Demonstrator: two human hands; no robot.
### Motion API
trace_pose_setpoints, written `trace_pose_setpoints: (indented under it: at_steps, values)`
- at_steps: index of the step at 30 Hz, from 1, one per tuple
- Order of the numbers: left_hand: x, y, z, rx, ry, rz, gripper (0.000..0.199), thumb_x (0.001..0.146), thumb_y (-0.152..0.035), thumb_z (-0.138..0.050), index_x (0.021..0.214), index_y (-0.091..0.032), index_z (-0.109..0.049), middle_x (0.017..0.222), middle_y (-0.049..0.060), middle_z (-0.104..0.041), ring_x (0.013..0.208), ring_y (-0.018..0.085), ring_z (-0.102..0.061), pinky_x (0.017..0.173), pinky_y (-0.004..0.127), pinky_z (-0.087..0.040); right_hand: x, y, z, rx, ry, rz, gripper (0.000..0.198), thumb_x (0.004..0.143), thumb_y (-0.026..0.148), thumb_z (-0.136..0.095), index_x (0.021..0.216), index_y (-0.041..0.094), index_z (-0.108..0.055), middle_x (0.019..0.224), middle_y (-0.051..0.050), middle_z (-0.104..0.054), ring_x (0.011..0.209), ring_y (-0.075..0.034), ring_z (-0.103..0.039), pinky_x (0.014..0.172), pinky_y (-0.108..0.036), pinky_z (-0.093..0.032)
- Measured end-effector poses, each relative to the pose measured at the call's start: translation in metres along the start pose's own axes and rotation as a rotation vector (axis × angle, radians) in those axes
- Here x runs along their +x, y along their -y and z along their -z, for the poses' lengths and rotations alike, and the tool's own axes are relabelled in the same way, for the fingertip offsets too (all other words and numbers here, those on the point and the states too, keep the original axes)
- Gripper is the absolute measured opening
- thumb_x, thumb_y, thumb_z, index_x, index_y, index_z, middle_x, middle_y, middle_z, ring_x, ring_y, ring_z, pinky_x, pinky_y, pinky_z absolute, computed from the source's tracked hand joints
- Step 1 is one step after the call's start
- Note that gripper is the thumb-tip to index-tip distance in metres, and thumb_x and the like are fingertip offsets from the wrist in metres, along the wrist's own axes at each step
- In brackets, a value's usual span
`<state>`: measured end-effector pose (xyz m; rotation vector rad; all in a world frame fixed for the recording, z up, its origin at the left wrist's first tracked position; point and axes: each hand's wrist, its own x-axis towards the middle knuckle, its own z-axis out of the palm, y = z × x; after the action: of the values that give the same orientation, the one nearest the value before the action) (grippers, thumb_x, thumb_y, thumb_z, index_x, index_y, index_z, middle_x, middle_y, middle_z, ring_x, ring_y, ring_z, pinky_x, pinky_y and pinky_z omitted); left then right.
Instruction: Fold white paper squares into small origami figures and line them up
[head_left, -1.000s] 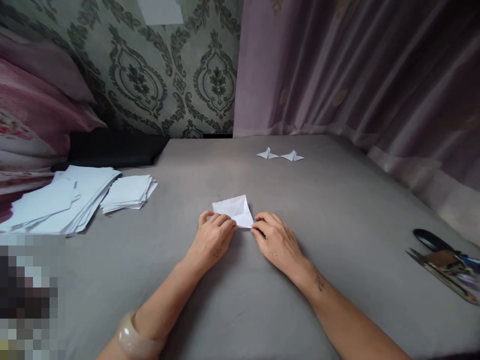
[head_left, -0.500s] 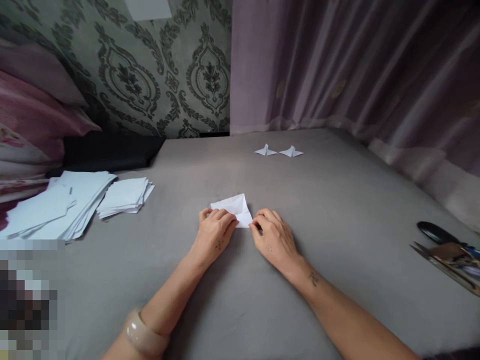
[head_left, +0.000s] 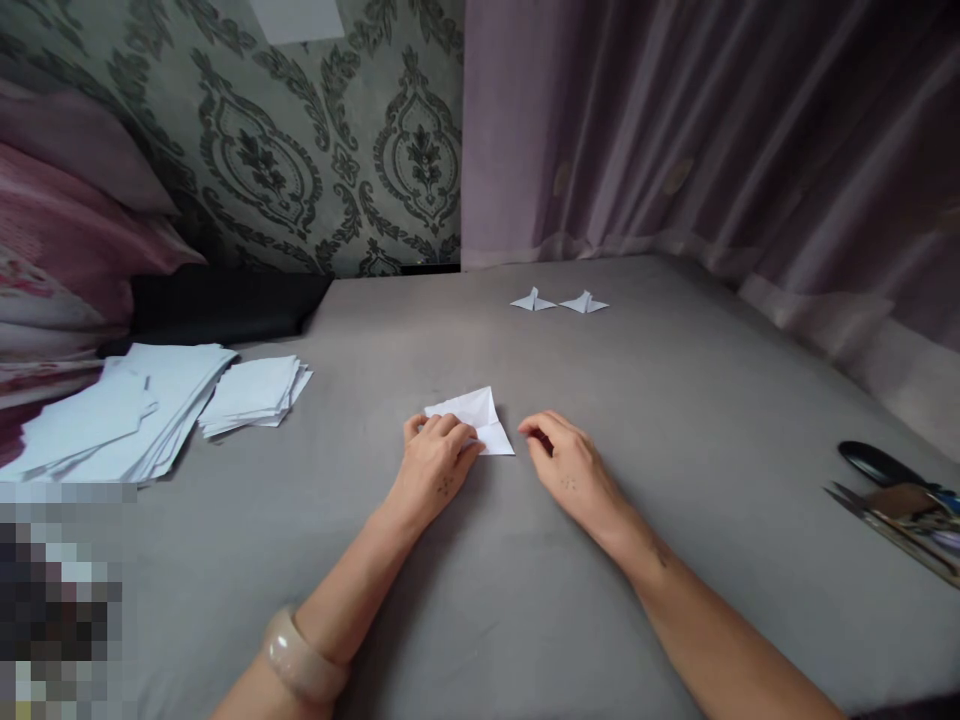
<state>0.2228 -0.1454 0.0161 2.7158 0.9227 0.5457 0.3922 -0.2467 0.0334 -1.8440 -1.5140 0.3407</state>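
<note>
A small white sheet of paper (head_left: 480, 410) with crease lines lies on the grey surface, partly folded, its pointed corner toward the right. My left hand (head_left: 437, 450) holds it, fingers bent over its near left side and thumb pressed close; that part of the sheet is hidden. Just right of the paper, my right hand (head_left: 566, 460) is off it. Its fingers are loosely curved, with a gap between thumb and forefinger and nothing seen in them.
Two folded paper birds (head_left: 534, 300) sit at the back. On the left are a stack of small paper squares (head_left: 251, 393), larger sheets (head_left: 169, 400) and a black flat case (head_left: 225, 305). Scissors (head_left: 862, 508) lie among tools at the right, beside a black oval object (head_left: 874, 462).
My right hand has let go of the paper's right corner and moved a little to the right. My left hand stays on the sheet.
</note>
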Motion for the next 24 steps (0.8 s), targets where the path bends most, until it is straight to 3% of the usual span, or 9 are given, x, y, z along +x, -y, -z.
trace_pose_setpoints:
  at_steps: [2, 6, 10, 12, 17, 24]
  values:
    - [0.0, 0.0, 0.0, 0.007, -0.002, -0.006, 0.012, 0.09, -0.029, -0.053, 0.088, -0.022, -0.063, 0.09, 0.003, -0.067, 0.085, 0.019, -0.06, 0.091, 0.042, -0.028, 0.0, 0.005, -0.004, 0.066, -0.014, 0.071, 0.025, 0.086, 0.005, -0.041, 0.092, 0.021, -0.06, 0.091, -0.003, -0.064, 0.086, -0.015, -0.06, 0.079, -0.027, -0.046]
    - [-0.001, 0.002, -0.003, -0.004, -0.015, 0.004, 0.012, 0.089, -0.03, -0.055, 0.095, -0.022, -0.06, 0.092, 0.003, -0.067, 0.088, 0.02, -0.06, 0.092, 0.043, -0.028, -0.004, 0.012, -0.016, 0.053, 0.097, 0.157, 0.028, 0.087, 0.004, -0.04, 0.098, 0.019, -0.061, 0.094, -0.005, -0.063, 0.091, -0.016, -0.059, 0.083, -0.028, -0.046]
    - [-0.006, 0.008, -0.002, -0.066, -0.032, 0.074, 0.033, 0.083, -0.033, -0.063, 0.112, -0.021, -0.052, 0.095, 0.004, -0.066, 0.09, 0.022, -0.06, 0.093, 0.044, -0.028, -0.01, 0.013, -0.02, -0.055, 0.137, 0.156, 0.031, 0.087, 0.002, -0.038, 0.101, 0.018, -0.062, 0.098, -0.008, -0.061, 0.095, -0.018, -0.056, 0.086, -0.031, -0.047]
    - [-0.008, 0.012, 0.002, -0.071, -0.015, 0.08, 0.031, 0.081, -0.034, -0.066, 0.106, -0.021, -0.053, 0.098, 0.004, -0.065, 0.092, 0.023, -0.059, 0.093, 0.044, -0.028, -0.012, 0.014, -0.019, -0.081, 0.149, 0.166, 0.033, 0.086, 0.0, -0.038, 0.099, 0.018, -0.062, 0.101, -0.008, -0.059, 0.097, -0.019, -0.055, 0.087, -0.032, -0.047]
    - [-0.013, 0.023, 0.014, -0.065, 0.043, 0.05, 0.005, 0.083, -0.023, -0.059, 0.087, -0.022, -0.061, 0.1, 0.004, -0.065, 0.093, 0.023, -0.055, 0.088, 0.043, -0.031, -0.015, 0.019, -0.017, -0.143, 0.167, 0.19, 0.037, 0.084, -0.002, -0.038, 0.102, 0.019, -0.062, 0.102, -0.008, -0.057, 0.096, -0.019, -0.054, 0.087, -0.033, -0.049]
    - [-0.012, 0.026, 0.007, 0.006, -0.108, -0.053, 0.022, 0.081, -0.009, -0.052, 0.087, -0.026, -0.065, 0.11, 0.005, -0.061, 0.104, 0.025, -0.049, 0.09, 0.044, -0.034, -0.017, 0.025, -0.015, -0.199, 0.2, 0.192, 0.038, 0.084, -0.002, -0.037, 0.107, 0.018, -0.06, 0.105, -0.009, -0.057, 0.097, -0.021, -0.052, 0.087, -0.035, -0.05]
